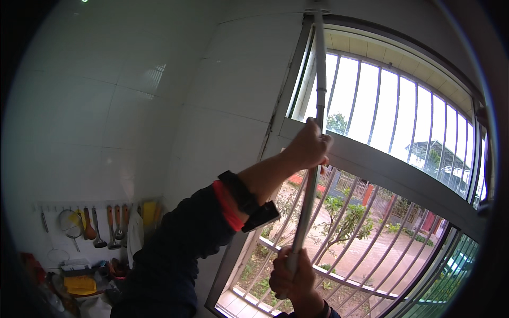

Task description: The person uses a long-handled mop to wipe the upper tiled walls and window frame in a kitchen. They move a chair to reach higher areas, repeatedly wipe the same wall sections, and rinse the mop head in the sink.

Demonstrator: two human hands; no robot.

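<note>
A long metal pole [306,210] runs up in front of a barred window and reaches the top of the view, where its upper end is blurred. My left hand [312,145] is closed around the pole at about the level of the window's middle frame. Lower down, my right hand [292,274] grips the pole near its bottom end. Above the left hand, the pole passes into a paler upper section [320,59]. A black strap with a dark device [260,216] sits on the left forearm, beside a red cuff.
The window frame [370,151] and its metal bars fill the right side. Tiled walls [139,111] stand at the left. A rail [91,206] with hanging ladles, spatulas and a strainer [70,224] is at the lower left, above a yellow item [80,285] and clutter.
</note>
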